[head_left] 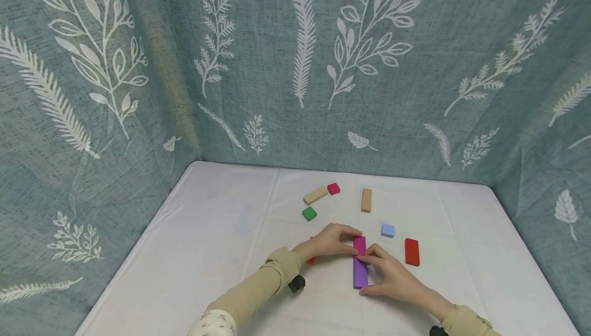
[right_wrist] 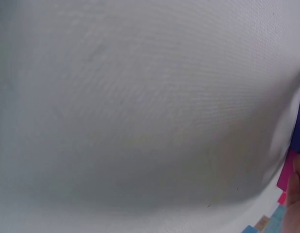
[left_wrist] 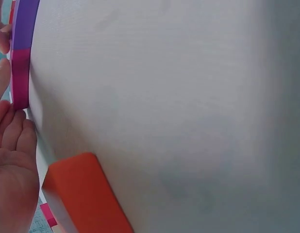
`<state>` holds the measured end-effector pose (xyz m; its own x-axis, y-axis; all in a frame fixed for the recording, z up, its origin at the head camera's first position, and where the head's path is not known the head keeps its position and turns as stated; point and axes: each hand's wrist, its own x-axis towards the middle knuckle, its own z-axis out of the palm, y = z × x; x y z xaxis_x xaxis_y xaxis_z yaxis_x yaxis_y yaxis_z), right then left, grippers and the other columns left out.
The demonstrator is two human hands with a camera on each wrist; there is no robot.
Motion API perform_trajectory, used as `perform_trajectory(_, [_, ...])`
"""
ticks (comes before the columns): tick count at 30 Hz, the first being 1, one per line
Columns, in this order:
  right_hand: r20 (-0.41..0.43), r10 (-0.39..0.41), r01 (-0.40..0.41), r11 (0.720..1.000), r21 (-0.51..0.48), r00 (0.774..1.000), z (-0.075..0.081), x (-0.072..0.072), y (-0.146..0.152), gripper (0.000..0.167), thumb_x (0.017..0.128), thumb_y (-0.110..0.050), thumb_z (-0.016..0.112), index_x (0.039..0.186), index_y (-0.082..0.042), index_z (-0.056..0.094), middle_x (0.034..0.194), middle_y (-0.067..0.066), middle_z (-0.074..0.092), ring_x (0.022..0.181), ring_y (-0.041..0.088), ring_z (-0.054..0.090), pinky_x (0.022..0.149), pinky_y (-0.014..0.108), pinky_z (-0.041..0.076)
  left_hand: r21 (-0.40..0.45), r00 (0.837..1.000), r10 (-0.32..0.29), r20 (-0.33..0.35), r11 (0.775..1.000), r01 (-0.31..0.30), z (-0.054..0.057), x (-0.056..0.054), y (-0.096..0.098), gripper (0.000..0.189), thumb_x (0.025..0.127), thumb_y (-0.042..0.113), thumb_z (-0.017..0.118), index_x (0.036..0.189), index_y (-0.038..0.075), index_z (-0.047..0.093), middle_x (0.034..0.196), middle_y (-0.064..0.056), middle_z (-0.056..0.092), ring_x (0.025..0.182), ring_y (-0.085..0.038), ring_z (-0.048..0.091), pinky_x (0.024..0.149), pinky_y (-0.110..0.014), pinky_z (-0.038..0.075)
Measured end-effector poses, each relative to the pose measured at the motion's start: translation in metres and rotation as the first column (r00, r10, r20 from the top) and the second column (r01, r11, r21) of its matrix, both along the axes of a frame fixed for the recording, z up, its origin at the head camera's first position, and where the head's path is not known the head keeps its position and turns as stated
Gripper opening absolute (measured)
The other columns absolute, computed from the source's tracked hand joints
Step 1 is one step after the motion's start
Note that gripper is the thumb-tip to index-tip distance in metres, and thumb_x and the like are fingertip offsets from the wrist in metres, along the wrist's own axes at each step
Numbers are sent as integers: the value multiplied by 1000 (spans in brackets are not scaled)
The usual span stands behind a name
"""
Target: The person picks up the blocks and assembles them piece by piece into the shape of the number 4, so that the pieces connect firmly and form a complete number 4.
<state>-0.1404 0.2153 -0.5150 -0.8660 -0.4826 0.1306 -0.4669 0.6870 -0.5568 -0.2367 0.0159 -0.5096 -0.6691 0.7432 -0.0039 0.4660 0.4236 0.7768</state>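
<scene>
A magenta block [head_left: 359, 244] and a longer purple block [head_left: 360, 273] lie end to end on the white table, touching. My left hand [head_left: 329, 240] pinches the magenta block at its ends between fingers and thumb. Along the purple block, my right hand [head_left: 393, 276] spans the length, thumb at the near end and fingertips by the joint. The left wrist view shows the magenta block [left_wrist: 20, 80] meeting the purple block [left_wrist: 25, 24]. Under my left wrist, an orange-red block [left_wrist: 89, 194] is mostly hidden in the head view.
Right of my hands lie a red block [head_left: 412, 252] and a light blue block [head_left: 388, 230]. Farther back are a green block [head_left: 309, 213], two wooden blocks, one slanted [head_left: 316, 195] and one upright in view [head_left: 366, 200], and a crimson block [head_left: 333, 189]. A patterned curtain [head_left: 277, 69] surrounds the table.
</scene>
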Motion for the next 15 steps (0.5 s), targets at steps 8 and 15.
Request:
perform_trajectory(8, [-28, -2, 1, 999, -35, 1000, 2, 0, 4, 63, 67, -45, 82, 119, -14, 65, 110, -12, 53, 100, 4, 51, 89, 25, 52, 60, 998, 42, -44, 997, -39, 1, 4, -4, 49, 82, 18, 74, 127, 5, 59, 130, -5, 62, 123, -17, 56, 102, -22, 43])
perform_trajectory(15, [-53, 6, -9, 999, -51, 999, 6, -3, 8, 55, 71, -40, 81, 118, -16, 66, 107, -9, 57, 98, 10, 56, 86, 25, 53, 202, 998, 42, 50, 978, -52, 1, 12, -9, 47, 82, 14, 73, 126, 4, 60, 128, -5, 63, 122, -16, 57, 102, -20, 42])
